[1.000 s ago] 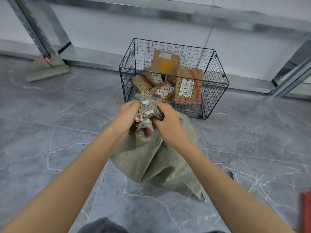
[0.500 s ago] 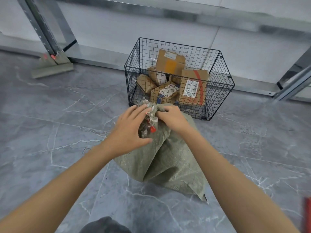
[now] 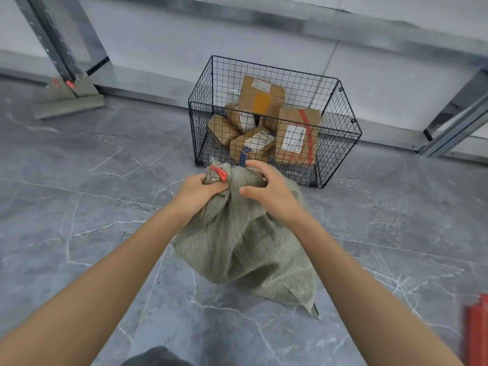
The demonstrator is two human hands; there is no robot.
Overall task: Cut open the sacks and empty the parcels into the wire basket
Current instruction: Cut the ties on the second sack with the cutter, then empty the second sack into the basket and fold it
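Left grip (image 3: 200, 191) clenches the tied neck of the sack (image 3: 245, 249) beneath it; right grip (image 3: 268, 187) clutches fabric alongside. Wire basket (image 3: 340, 138) stands just beyond. Advise: steady the neck and cut below the red tie (image 3: 220, 173), clear of fingers.

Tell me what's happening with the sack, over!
Left grip on tied neck of sack; right grip clutching the top beside it. Sack uncut, red tie on. Wire basket just behind, parcels already inside.

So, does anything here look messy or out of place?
The parcels in the wire basket lie tumbled at odd angles, not stacked. The tied neck of the sack looks frayed. Nothing has spilled onto the floor.
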